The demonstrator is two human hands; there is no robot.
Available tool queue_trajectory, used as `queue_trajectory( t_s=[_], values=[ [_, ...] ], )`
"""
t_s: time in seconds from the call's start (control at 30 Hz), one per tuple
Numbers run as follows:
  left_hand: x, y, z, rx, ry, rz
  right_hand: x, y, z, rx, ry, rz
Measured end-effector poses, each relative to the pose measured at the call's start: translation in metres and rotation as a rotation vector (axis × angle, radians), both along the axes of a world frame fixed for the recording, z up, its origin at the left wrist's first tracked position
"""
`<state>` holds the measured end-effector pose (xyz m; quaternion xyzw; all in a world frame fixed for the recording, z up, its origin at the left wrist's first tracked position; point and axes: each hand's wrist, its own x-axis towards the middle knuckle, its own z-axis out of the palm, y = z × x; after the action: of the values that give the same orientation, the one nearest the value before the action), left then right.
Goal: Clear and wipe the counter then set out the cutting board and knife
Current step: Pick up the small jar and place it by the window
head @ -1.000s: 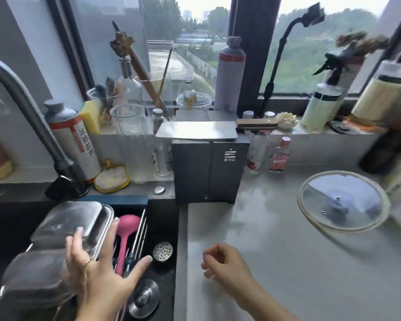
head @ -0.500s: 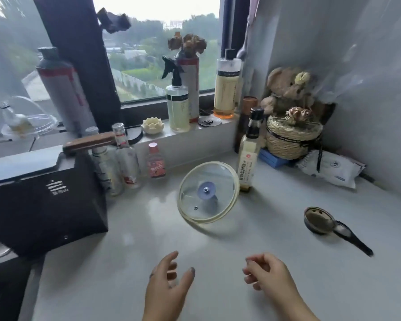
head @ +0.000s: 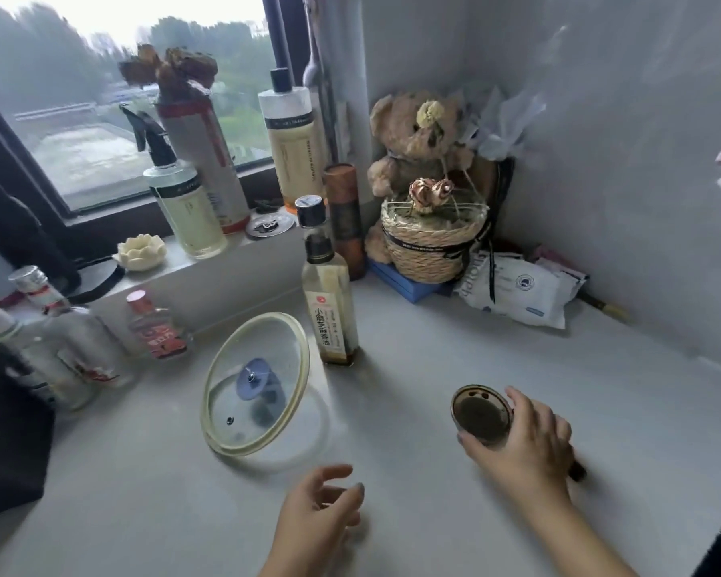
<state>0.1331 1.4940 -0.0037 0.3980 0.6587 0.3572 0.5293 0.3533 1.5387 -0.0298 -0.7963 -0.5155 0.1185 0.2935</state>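
Our right hand (head: 529, 443) has its grip closed around a small dark ladle (head: 481, 414), bowl facing up, handle mostly hidden so lift-off from the desk (head: 433, 526) is unclear. Left hand (head: 317, 514) hovers empty with fingers loosely spread, near the glass lid (head: 255, 385) lying beside the sesame oil bottle (head: 327, 293)

Head view, down over counter (head: 413, 410)
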Motion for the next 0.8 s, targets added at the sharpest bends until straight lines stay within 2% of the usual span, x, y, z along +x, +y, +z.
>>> queue_trajectory(
  t_s=[0.1, 0.2, 0.27, 0.33, 0.43, 0.53, 0.6, 0.67, 0.73, 0.8],
  values=[
    [0.004, 0.002, -0.003, 0.011, 0.035, -0.023, 0.002, 0.015, -0.002, -0.147, -0.061, 0.036],
    [0.011, 0.002, -0.004, 0.081, 0.151, -0.069, -0.006, 0.013, 0.0, -0.103, 0.015, 0.095],
    [0.019, 0.002, -0.002, 0.119, 0.195, -0.132, -0.019, 0.0, -0.001, -0.071, 0.116, 0.223],
    [0.029, 0.004, -0.002, 0.124, 0.188, -0.164, -0.037, -0.019, -0.003, -0.055, 0.134, 0.37],
    [0.037, 0.008, -0.009, 0.218, 0.379, -0.252, -0.054, -0.037, -0.003, -0.094, 0.058, 0.503],
    [0.038, 0.007, -0.017, 0.295, 0.475, -0.316, -0.037, -0.038, -0.001, -0.16, 0.076, 0.568],
    [0.038, 0.005, -0.023, 0.318, 0.514, -0.348, -0.008, -0.035, -0.004, -0.074, 0.078, 0.451],
    [0.04, 0.004, -0.029, 0.331, 0.56, -0.388, 0.029, -0.028, -0.01, -0.008, -0.002, 0.148],
    [0.044, 0.003, -0.034, 0.384, 0.637, -0.394, 0.054, -0.023, -0.011, -0.129, -0.128, -0.052],
    [0.047, 0.001, -0.034, 0.449, 0.664, -0.31, 0.062, -0.018, -0.014, -0.211, -0.158, -0.058]
  ],
)
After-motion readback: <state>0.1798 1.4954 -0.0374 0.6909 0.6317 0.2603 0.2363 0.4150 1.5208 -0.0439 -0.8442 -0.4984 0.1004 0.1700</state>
